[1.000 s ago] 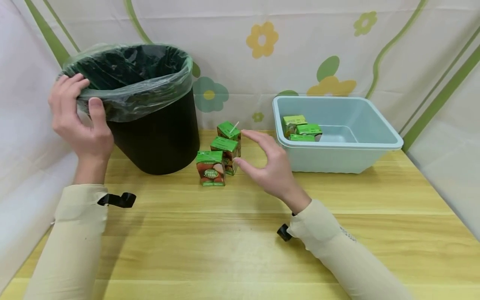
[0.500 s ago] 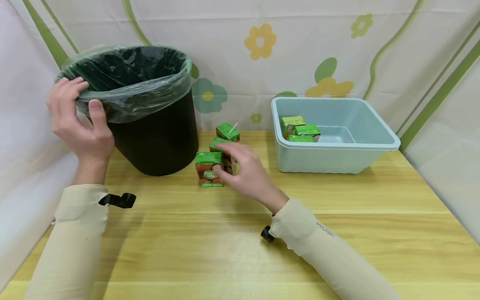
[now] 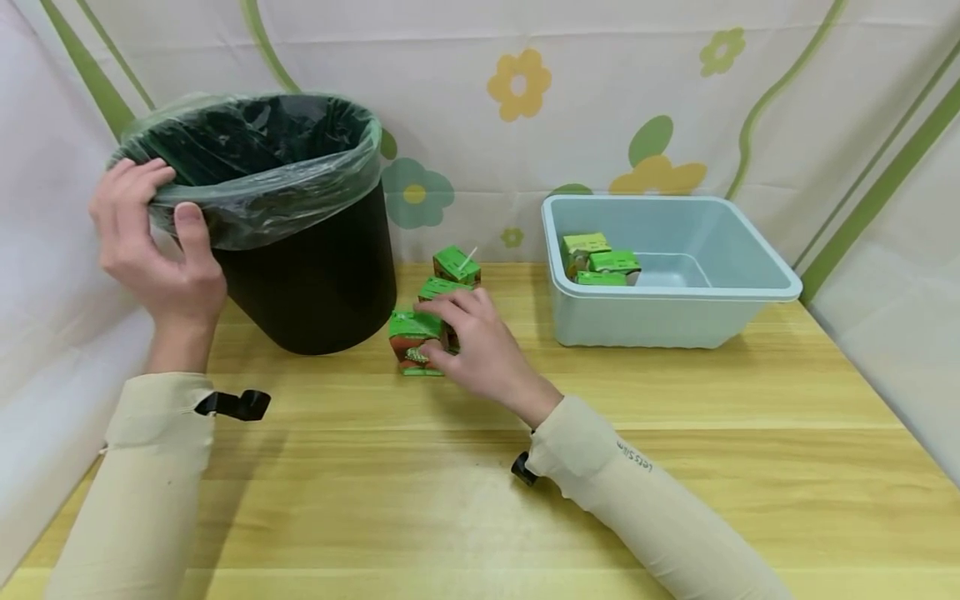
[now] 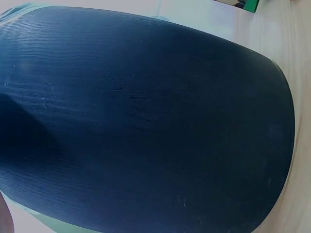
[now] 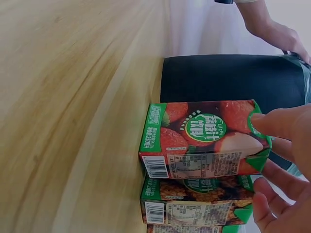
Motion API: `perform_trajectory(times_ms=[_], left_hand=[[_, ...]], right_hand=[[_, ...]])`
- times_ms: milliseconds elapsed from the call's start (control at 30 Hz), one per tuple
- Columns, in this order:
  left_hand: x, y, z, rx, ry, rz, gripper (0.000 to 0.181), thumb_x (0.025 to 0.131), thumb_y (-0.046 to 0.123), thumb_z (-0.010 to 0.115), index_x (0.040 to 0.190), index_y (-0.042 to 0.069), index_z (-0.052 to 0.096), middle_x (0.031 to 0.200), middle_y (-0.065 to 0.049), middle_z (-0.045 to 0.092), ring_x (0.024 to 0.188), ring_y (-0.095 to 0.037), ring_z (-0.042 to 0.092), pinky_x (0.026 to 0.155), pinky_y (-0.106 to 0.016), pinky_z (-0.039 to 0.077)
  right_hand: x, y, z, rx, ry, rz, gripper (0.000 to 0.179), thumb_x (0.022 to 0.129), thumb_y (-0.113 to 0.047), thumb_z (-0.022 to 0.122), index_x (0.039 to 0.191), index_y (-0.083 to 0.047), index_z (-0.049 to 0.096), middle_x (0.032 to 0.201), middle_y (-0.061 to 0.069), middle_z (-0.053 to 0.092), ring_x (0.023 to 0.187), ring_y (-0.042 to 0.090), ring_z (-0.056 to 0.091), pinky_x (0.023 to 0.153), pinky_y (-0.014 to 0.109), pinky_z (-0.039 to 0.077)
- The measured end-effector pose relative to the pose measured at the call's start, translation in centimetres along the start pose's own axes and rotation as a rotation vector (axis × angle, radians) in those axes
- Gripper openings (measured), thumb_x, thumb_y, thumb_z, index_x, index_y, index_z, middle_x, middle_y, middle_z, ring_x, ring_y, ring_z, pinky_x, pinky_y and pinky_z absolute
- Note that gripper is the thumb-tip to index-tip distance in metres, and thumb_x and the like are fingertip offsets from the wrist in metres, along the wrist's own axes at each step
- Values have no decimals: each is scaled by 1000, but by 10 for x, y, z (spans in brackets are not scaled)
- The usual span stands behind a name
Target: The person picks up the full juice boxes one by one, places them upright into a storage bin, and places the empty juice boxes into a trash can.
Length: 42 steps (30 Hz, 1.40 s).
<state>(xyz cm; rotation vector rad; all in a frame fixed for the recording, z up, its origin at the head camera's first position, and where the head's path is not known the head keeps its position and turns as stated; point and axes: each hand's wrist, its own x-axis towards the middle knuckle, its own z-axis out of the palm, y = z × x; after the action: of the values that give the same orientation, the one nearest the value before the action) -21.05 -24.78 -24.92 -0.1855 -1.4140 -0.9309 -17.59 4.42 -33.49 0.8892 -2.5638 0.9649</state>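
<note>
My left hand [image 3: 161, 242] grips the rim of a black trash bin [image 3: 307, 283], fingers over the edge and thumb outside, on the clear liner bag [image 3: 277, 204]. My right hand [image 3: 480, 346] pinches the top of the nearest juice box [image 3: 405, 346], which leans slightly. In the right wrist view its thumb presses the printed front of this strawberry-patterned juice box [image 5: 204, 131]. Behind it stand a second juice box [image 3: 442, 287] and a third juice box [image 3: 453, 262] with a white straw poking out. The bin's dark wall [image 4: 160, 121] fills the left wrist view.
A light blue plastic basin [image 3: 637, 321] stands to the right on the wooden table [image 3: 375, 500], with several green juice boxes [image 3: 611, 262] at its left end. A flower-patterned curtain [image 3: 465, 108] hangs close behind everything.
My right hand has moved left from beside the juice boxes and taken hold of the nearest one, which has tipped a little. My left hand stays on the bin's rim.
</note>
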Motion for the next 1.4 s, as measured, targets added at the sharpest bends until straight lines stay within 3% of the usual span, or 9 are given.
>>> perform_trajectory(times_ms=[233, 433, 600, 767, 1133, 1400], left_hand=[[-2, 0, -2, 11, -4, -11, 39, 87, 41, 60, 107, 15, 81, 119, 2, 78, 128, -16, 65, 124, -32, 39], [-2, -1, -2, 21, -2, -12, 38, 87, 39, 60, 110, 17, 81, 122, 1, 78, 131, -17, 64, 125, -32, 38], [-3, -2, -3, 33, -5, -18, 37, 88, 38, 59, 112, 18, 80, 124, 3, 77, 133, -16, 63, 126, -32, 37], [-3, -1, -3, 28, 4, -20, 37, 88, 36, 59, 112, 18, 80, 123, 2, 78, 133, -17, 64, 125, -31, 37], [-3, 2, 1, 12, 35, -13, 35, 87, 36, 60, 107, 15, 81, 118, 1, 79, 129, -16, 66, 124, -32, 39], [-3, 0, 2, 5, 39, -13, 35, 87, 36, 61, 106, 15, 81, 116, 0, 79, 128, -15, 66, 124, -32, 39]], right_hand=[[0, -4, 2, -12, -41, 8, 43, 93, -22, 83, 133, -14, 72, 139, 8, 68, 133, 27, 61, 114, 44, 51], [4, -4, -4, 47, -18, 4, 39, 95, -26, 80, 133, -15, 74, 135, 5, 71, 124, 23, 66, 103, 41, 58], [11, -6, -18, 124, 36, -47, 37, 96, -22, 78, 131, -11, 74, 128, 6, 75, 106, 18, 71, 88, 31, 63], [24, -12, -39, 264, 97, -45, 36, 97, -17, 76, 131, -7, 74, 125, 9, 75, 105, 18, 73, 86, 24, 64], [50, -23, -78, 504, 265, -12, 38, 96, -11, 77, 134, -8, 74, 130, 8, 74, 108, 16, 73, 91, 27, 63], [63, -30, -87, 667, 409, -82, 37, 95, -7, 76, 132, -3, 73, 124, 12, 75, 103, 20, 73, 89, 38, 65]])
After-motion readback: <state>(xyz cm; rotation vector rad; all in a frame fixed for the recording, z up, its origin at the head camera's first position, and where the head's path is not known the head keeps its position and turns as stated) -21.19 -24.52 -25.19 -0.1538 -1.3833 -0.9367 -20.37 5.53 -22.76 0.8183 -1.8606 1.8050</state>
